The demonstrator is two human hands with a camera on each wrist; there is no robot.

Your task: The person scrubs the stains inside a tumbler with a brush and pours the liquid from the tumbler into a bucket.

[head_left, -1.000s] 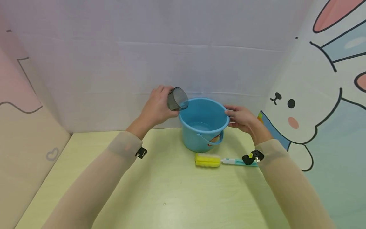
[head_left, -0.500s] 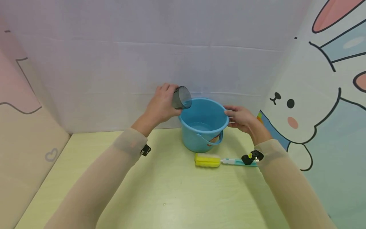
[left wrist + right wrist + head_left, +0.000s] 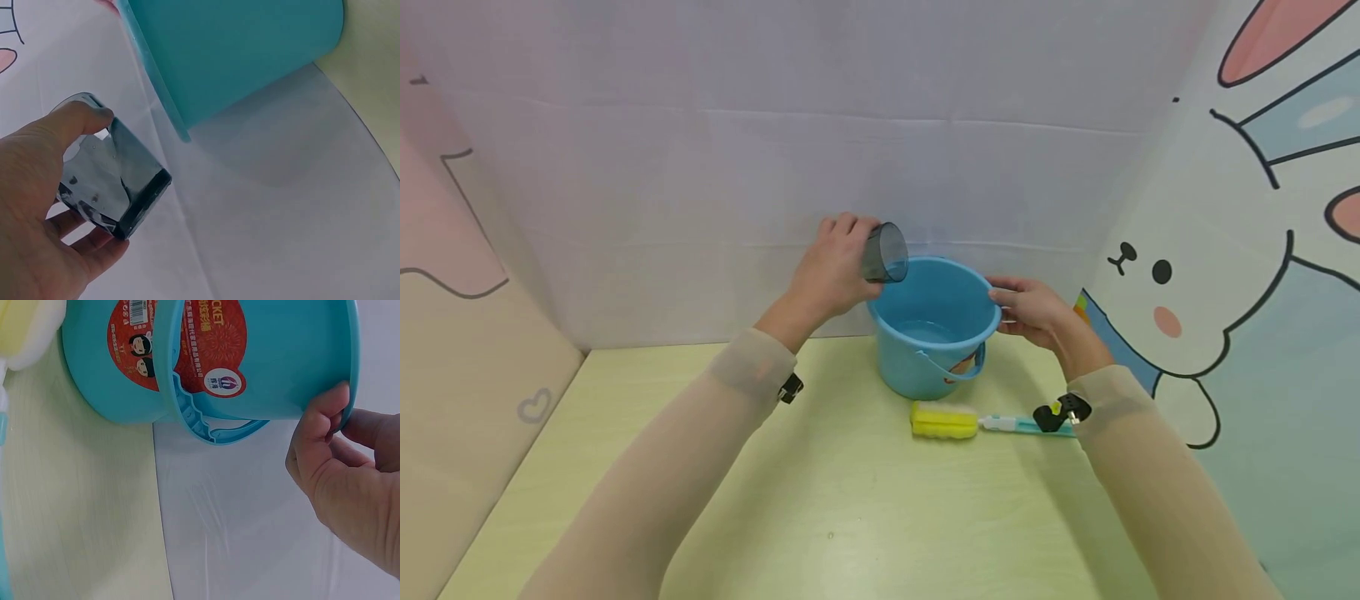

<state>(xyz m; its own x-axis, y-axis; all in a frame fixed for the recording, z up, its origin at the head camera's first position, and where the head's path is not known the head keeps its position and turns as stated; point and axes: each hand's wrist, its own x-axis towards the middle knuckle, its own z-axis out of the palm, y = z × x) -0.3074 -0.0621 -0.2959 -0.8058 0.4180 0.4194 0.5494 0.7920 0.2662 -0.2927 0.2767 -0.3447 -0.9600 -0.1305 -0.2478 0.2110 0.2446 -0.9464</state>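
Note:
My left hand [image 3: 835, 271] grips a dark see-through cup [image 3: 115, 165], tilted with its mouth toward the bucket's inside. Drops and a little clear liquid show through the cup's wall in the left wrist view. The cup hangs over the left rim of a blue bucket [image 3: 917, 367], which stands upright with some clear liquid at its bottom. With thumb and fingers, my right hand [image 3: 350, 462] pinches the bucket's right rim. A red label [image 3: 212, 347] is on the bucket's side, and its handle [image 3: 169, 375] hangs down at the front.
In front of the bucket lies a brush with a yellow sponge head [image 3: 945, 420] and a teal and white handle [image 3: 1011, 423]. Pale cloth [image 3: 775, 167] stands behind the light wooden table [image 3: 850, 500]. A cloth with a cartoon rabbit [image 3: 1195, 292] borders the right side.
My left hand has moved right and slightly up with the cup, bringing it further over the bucket's rim. The right hand and bucket have stayed in place.

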